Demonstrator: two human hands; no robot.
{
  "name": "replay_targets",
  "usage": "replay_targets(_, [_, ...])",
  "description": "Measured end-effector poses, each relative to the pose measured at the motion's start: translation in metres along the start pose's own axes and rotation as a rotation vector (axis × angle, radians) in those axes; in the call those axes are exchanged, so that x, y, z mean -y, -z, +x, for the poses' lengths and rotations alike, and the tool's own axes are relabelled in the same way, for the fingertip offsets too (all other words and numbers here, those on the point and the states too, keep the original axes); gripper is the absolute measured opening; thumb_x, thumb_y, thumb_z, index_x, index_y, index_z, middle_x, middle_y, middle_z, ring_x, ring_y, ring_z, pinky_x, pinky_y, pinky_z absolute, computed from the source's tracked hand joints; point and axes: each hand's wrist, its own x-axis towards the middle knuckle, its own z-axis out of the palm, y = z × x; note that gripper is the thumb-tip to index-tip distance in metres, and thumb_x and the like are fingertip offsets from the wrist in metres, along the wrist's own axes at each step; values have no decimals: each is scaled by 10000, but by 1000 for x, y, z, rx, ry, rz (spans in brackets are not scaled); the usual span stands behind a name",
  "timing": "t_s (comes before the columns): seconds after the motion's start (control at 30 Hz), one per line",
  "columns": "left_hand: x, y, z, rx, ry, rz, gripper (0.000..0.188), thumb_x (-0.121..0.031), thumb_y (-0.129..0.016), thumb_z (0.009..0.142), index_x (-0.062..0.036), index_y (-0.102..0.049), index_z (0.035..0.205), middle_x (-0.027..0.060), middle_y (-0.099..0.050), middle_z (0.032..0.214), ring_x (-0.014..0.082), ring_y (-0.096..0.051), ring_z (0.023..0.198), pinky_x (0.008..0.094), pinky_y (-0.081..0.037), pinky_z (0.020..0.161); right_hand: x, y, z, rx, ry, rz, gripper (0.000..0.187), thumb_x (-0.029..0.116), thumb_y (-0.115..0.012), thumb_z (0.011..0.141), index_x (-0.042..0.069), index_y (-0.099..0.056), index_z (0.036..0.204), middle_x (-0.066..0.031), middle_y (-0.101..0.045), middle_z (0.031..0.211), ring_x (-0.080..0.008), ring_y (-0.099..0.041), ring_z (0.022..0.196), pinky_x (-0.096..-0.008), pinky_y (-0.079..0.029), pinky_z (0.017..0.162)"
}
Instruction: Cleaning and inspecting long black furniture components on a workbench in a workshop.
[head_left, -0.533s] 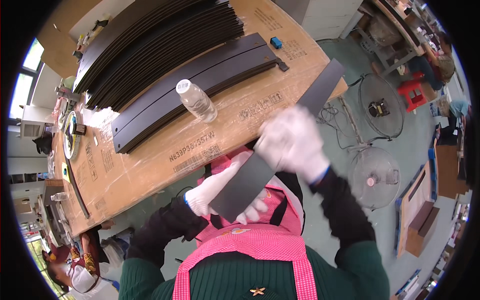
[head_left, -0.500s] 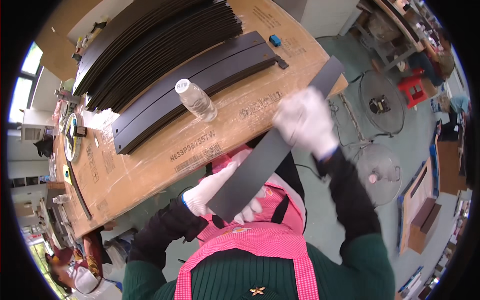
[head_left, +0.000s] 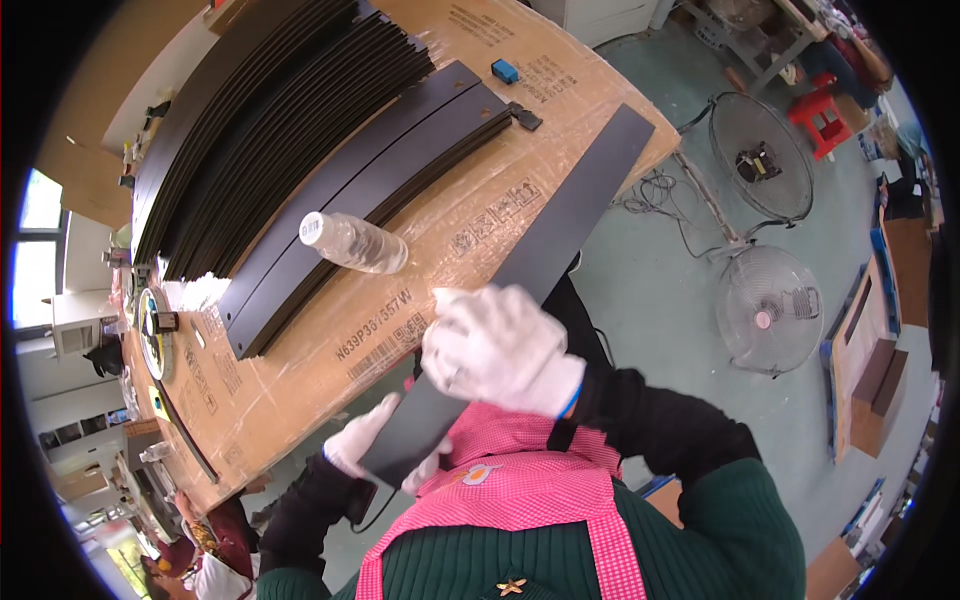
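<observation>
A long flat dark grey panel (head_left: 580, 200) slants from my waist up across the table's near edge. My left hand (head_left: 362, 438), in a white glove, grips its lower end, with fingers showing on both sides of the strip. Lying over the middle of the panel is my right hand (head_left: 505, 350), also gloved, its fingers curled in against the surface. Whatever may be under those fingers is hidden. A clear plastic bottle (head_left: 370, 248) with a white cap leans on its side against a low stack of dark panels (head_left: 400, 135), left of the held panel.
Many more dark panels (head_left: 270, 130) are piled at the back of the cardboard-covered table (head_left: 300, 400). A small blue block (head_left: 505, 71) sits near the far edge. Fans (head_left: 770, 310) stand on the floor at right, with a red stool (head_left: 822, 118) beyond. Another person (head_left: 225, 550) is at lower left.
My right hand has slid down the panel toward my left hand. The panel's lower end and my left hand have shifted left and down. The view has turned slightly.
</observation>
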Motion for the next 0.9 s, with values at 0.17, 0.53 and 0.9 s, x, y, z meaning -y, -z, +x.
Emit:
replay_targets(0.17, [4, -18, -33, -123, -19, -57, 898, -724, -395, 1034, 117, -612, 1260, 227, -685, 861, 282, -664, 643, 373, -530, 577, -217, 55, 29, -167, -579, -696, 338, 486, -637, 904, 205, -782, 1025, -121, -712, 1113, -349, -697, 1020, -461, -593, 867])
replay_targets(0.53, [-27, 7, -56, 64, 61, -122, 522, -415, -454, 1119, 42, -632, 1299, 234, -721, 1196, 325, -718, 997, 407, -582, 906, -193, 95, 47, -403, -542, -743, 178, 268, -630, 938, 133, -723, 1007, -136, -644, 1023, -340, -662, 947, -492, -540, 763])
replay_targets(0.9, [-44, 22, -54, 221, 347, 327, 724, -608, -398, 1107, 53, -658, 1250, 149, -742, 1152, 262, -724, 1075, 417, -584, 968, -333, 71, -54, -421, -653, -335, 319, 209, -618, 1021, -3, -736, 1228, -215, -698, 1277, -347, -662, 1139, -448, -510, 1027])
